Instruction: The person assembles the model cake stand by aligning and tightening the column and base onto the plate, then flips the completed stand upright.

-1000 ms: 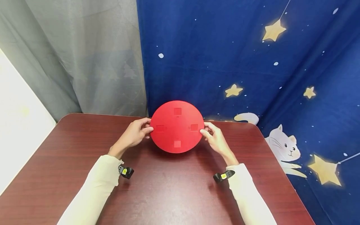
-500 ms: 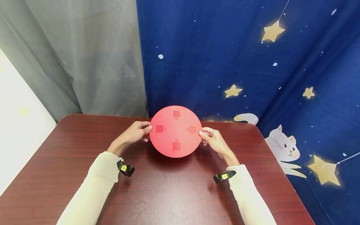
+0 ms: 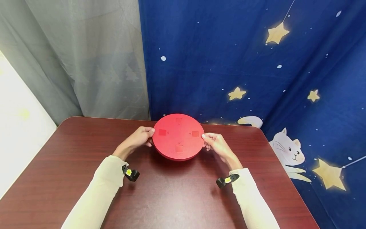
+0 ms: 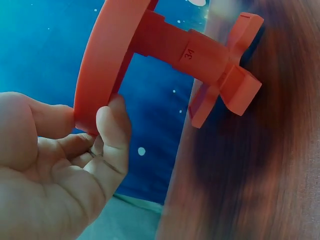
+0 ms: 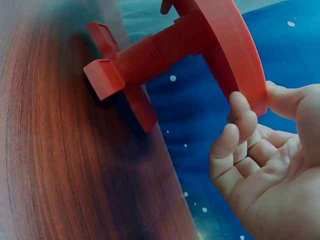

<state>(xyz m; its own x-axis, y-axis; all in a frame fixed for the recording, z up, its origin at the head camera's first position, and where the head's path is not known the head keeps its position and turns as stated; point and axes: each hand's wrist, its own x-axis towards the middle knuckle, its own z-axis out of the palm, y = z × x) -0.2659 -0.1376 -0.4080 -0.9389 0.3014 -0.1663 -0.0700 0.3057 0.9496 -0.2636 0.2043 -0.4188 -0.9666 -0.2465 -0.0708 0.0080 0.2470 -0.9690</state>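
A small red pedestal table [image 3: 178, 135] has a round top with several square recesses and printed numbers. My left hand [image 3: 138, 138] pinches its rim at the left side, thumb above and fingers below. Opposite, my right hand [image 3: 218, 145] pinches the right side of the rim. From the left wrist view, a stepped central column [image 4: 192, 50] marked with a number runs down to splayed feet [image 4: 241, 91]. The right wrist view shows the same column [image 5: 155, 54] and feet [image 5: 105, 80] close to the tabletop; whether they touch it I cannot tell.
The reddish-brown wooden table [image 3: 171, 197] ends at a back edge just behind the red piece. Beyond it hang a grey curtain [image 3: 108, 63] and a blue curtain [image 3: 200, 63] with stars and a cat. Each wrist wears a black camera band [image 3: 130, 173].
The round top has tipped from facing me toward a flatter angle, and it sits lower. Both hands have kept their grip on the rim and moved slightly down with it.
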